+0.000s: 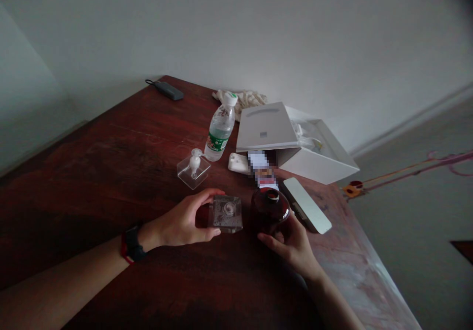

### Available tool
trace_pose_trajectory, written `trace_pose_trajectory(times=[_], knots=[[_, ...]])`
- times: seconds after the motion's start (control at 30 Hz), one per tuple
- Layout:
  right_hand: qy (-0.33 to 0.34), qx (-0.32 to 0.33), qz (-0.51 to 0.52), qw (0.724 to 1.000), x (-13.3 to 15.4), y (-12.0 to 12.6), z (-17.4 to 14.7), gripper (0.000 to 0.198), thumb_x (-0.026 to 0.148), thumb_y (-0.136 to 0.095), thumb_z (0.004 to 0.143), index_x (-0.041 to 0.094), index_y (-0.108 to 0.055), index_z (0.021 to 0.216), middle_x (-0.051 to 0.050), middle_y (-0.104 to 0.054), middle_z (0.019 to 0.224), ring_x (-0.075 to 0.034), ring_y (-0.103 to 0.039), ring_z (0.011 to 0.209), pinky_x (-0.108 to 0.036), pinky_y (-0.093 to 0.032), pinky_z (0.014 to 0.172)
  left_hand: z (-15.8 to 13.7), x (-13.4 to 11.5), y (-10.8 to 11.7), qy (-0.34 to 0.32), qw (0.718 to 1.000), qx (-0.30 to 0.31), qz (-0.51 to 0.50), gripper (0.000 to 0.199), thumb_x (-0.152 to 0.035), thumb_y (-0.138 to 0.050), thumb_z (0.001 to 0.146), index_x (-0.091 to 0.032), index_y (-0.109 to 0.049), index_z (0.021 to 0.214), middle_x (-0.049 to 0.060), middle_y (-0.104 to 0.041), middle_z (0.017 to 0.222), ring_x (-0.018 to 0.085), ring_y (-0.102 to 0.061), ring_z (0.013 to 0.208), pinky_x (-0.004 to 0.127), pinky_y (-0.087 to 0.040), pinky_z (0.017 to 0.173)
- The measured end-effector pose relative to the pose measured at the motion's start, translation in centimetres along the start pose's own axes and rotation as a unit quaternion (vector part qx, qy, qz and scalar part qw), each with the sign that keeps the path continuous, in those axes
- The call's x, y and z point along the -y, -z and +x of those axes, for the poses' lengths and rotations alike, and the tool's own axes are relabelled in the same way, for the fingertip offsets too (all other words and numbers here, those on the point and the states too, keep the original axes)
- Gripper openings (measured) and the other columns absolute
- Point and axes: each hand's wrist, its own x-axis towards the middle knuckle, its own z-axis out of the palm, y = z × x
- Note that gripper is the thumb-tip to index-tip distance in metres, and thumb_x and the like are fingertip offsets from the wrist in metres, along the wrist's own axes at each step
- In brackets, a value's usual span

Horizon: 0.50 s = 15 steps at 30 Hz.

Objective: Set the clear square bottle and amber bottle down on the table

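Observation:
My left hand (186, 221) grips a clear square bottle (227, 213) between thumb and fingers; its uncapped round neck faces up. Beside it, my right hand (291, 244) is wrapped round a dark brown rounded bottle (268, 209) with an open neck. The two bottles are apart, with a small gap between them. Beyond my left hand, a white pump head (195, 161) rests on the table with a clear square plastic piece (201, 178) around it. Just behind that stands a water bottle (218, 133) with a green label and white cap.
On the red-brown wooden table (92, 172) a white box (318, 160) leans under its lid (264, 123). A white mouse-like object (238, 163), a pale case (306, 204), a cloth (251, 99) and a dark grey device (169, 90) also lie there. Walls border the table.

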Motion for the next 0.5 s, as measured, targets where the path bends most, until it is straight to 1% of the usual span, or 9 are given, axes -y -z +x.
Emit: trace_pose_trajectory(times=[0.17,0.27,0.37,0.5], knots=[[-0.005,-0.01,-0.006,1.0,0.19,0.06,0.1,0.077,0.043,-0.092,0.075,0.026,-0.057,0.142,-0.006,-0.069,0.103,-0.022,-0.066,0.08,-0.034,-0.058,0.063,-0.07,0.05,-0.08,0.002,1.0,-0.002,-0.012,0.069,-0.021,-0.082,0.081,-0.021,-0.049,0.142,0.012,-0.068,0.14,0.029,-0.064,0.133,0.05,-0.05,0.118],[-0.003,-0.009,-0.008,1.0,0.2,0.08,0.07,0.077,0.043,-0.091,0.076,0.026,-0.056,0.143,-0.006,-0.069,0.106,-0.021,-0.065,0.079,-0.034,-0.059,0.066,-0.12,0.09,-0.08,0.002,1.0,-0.004,-0.021,0.07,-0.024,-0.082,0.082,-0.021,-0.048,0.143,0.012,-0.068,0.14,0.03,-0.064,0.133,0.051,-0.048,0.119],[0.001,-0.008,-0.011,1.0,0.19,0.07,0.0,0.073,0.042,-0.091,0.078,0.026,-0.056,0.14,-0.006,-0.068,0.11,-0.02,-0.066,0.079,-0.035,-0.06,0.069,-0.13,0.2,-0.05,0.002,1.0,-0.008,-0.023,0.07,-0.024,-0.082,0.082,-0.022,-0.048,0.143,0.012,-0.068,0.139,0.029,-0.065,0.132,0.052,-0.047,0.12],[0.004,-0.002,-0.005,1.0,0.19,0.01,-0.04,0.073,0.042,-0.09,0.078,0.027,-0.055,0.14,-0.007,-0.067,0.112,-0.021,-0.067,0.082,-0.037,-0.061,0.07,-0.18,0.44,-0.07,0.001,1.0,-0.014,-0.018,0.071,-0.024,-0.084,0.081,-0.023,-0.048,0.143,0.011,-0.068,0.139,0.03,-0.065,0.133,0.053,-0.047,0.12]])
